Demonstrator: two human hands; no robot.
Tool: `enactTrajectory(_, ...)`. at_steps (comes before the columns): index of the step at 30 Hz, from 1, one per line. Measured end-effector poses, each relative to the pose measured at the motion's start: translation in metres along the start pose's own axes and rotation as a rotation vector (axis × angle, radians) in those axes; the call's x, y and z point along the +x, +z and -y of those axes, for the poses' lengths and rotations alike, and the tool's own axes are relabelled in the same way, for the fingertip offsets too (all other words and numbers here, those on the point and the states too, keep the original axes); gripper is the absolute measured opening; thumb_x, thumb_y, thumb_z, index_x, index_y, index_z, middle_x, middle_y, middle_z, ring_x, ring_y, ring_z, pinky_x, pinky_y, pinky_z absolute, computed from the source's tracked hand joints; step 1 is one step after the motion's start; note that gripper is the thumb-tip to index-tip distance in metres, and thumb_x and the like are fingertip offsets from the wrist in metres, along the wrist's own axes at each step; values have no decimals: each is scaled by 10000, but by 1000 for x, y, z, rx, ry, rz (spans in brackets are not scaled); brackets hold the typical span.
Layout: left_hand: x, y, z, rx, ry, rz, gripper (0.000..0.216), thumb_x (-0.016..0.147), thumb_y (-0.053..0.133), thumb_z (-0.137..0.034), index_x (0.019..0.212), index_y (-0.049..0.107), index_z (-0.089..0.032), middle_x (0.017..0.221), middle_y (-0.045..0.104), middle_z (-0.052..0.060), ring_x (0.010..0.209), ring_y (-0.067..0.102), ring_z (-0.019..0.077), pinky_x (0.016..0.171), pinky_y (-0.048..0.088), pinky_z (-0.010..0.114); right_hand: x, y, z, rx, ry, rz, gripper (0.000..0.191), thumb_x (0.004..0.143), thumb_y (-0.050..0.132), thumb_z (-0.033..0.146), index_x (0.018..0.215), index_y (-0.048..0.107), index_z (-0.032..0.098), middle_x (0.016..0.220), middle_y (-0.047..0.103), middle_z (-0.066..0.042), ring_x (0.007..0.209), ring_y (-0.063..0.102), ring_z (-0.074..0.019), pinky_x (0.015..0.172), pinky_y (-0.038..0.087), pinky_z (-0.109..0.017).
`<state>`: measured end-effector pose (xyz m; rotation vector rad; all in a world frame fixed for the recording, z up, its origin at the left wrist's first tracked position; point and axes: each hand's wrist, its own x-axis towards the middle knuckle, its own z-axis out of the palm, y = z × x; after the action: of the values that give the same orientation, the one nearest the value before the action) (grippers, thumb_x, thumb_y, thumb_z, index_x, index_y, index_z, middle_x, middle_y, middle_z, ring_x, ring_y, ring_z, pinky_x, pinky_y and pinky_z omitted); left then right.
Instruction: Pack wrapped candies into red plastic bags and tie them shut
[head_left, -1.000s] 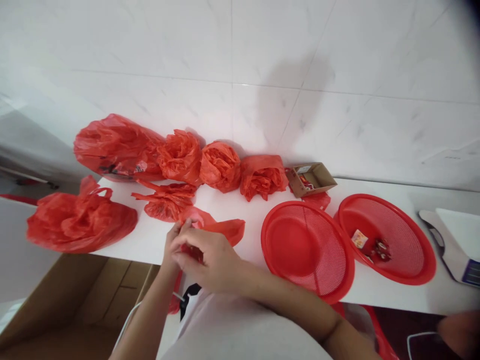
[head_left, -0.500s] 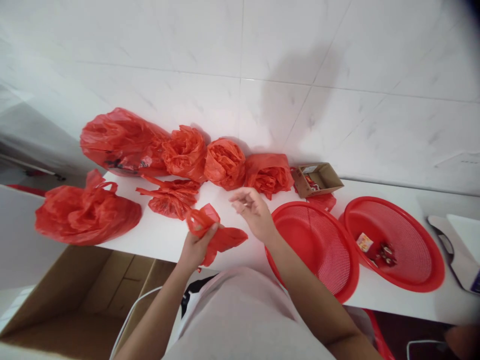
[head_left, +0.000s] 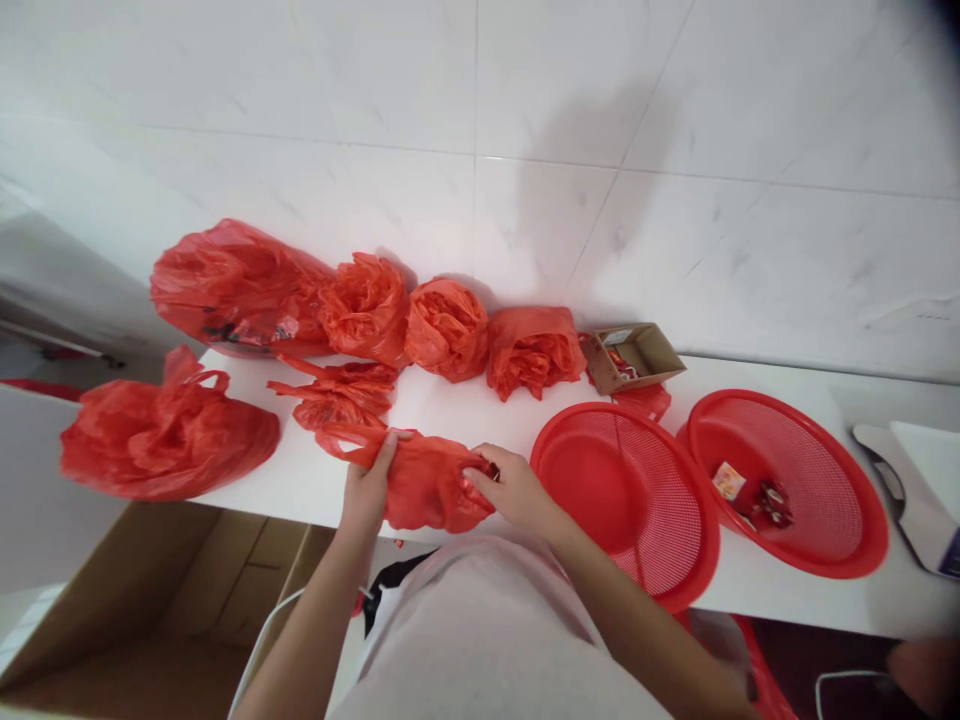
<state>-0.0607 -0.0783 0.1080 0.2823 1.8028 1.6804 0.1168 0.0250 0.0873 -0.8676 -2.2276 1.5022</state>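
Note:
Stretched between my hands, low over the white table, is a red plastic bag (head_left: 427, 485). My left hand (head_left: 369, 480) is closed on it near its looped handle, which sticks out to the left. My right hand (head_left: 517, 485) grips the opposite end, thumb on top. Something dark and shiny shows by the right fingers, too small to make out. Just beyond my left hand lies a flattened red bag (head_left: 345, 395) with its handles pointing left. Close to my right forearm stands a red mesh basket (head_left: 592, 470) with nothing in it.
Several full red bags (head_left: 448, 328) line the wall. One bulging bag (head_left: 169, 430) sits at the table's left end. A small cardboard box (head_left: 637, 357) holds packets. A second red basket (head_left: 817, 480) contains small packets. Below left is a large open carton (head_left: 172, 590).
My right hand has come down and left onto the bag's end. The crumpled bag is now spread out between both hands, and my left hand has shifted slightly left.

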Motion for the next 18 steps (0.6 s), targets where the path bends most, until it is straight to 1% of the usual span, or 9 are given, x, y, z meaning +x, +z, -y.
enactTrajectory(2,6,-8,4,-50,-14,-63,451,679,749,-495,957,707,-143,1014,728,80,946,670,232,864,525,347,4,-15,-5,-148,14,-3,145,881,531,298,951,632,222,867,637,2,740,546,-123,677,400,-240)
enactTrajectory(4,4,-11,3,6,-28,-72,451,671,763,-473,962,699,-134,998,731,86,951,671,243,867,527,365,9,-26,-18,-317,76,-13,131,868,538,256,930,648,218,900,645,-19,785,567,-144,697,399,-259)
enactTrajectory(7,-9,-7,-3,178,-34,55,423,701,738,-475,933,705,-123,948,734,96,959,668,268,844,532,367,10,-30,-30,-434,152,-39,181,876,501,205,979,649,212,985,650,-51,888,587,-177,750,420,-293)
enactTrajectory(9,-19,1,-8,222,-5,191,416,738,700,-479,967,696,-131,958,728,95,936,671,266,800,543,362,6,-27,-18,-371,74,-67,208,874,497,189,1031,632,212,1041,643,-58,960,583,-180,826,436,-315)
enactTrajectory(11,-25,10,-12,254,44,329,408,772,664,-462,1029,673,-145,992,715,88,906,671,245,773,544,350,0,-21,8,-223,-92,-72,262,860,535,201,1115,593,225,1114,625,-54,1037,566,-173,910,431,-328)
enactTrajectory(13,-27,17,-17,317,92,387,407,786,649,-438,1083,638,-160,976,702,73,854,663,213,752,537,333,-4,-13,36,-69,-243,-47,389,828,612,244,1209,535,245,1197,593,-52,1102,542,-174,958,423,-333)
enactTrajectory(14,-27,18,-19,350,106,394,412,791,644,-429,1105,619,-165,948,694,63,828,657,199,745,533,325,-4,-8,47,-12,-281,-42,443,807,649,264,1230,518,251,1220,582,-55,1116,536,-178,963,424,-336)
enactTrajectory(16,-24,16,-25,382,117,401,444,802,632,-429,1162,571,-176,888,669,38,795,642,181,739,523,316,-2,1,57,72,-267,-42,414,797,672,284,1187,539,242,1161,609,-51,1047,566,-176,917,448,-331)
enactTrajectory(18,-21,11,-32,376,97,461,490,824,607,-439,1232,516,-183,848,638,16,786,631,173,746,516,317,1,7,53,131,-188,-3,201,852,599,269,1047,589,222,981,655,-26,876,602,-153,790,476,-297)
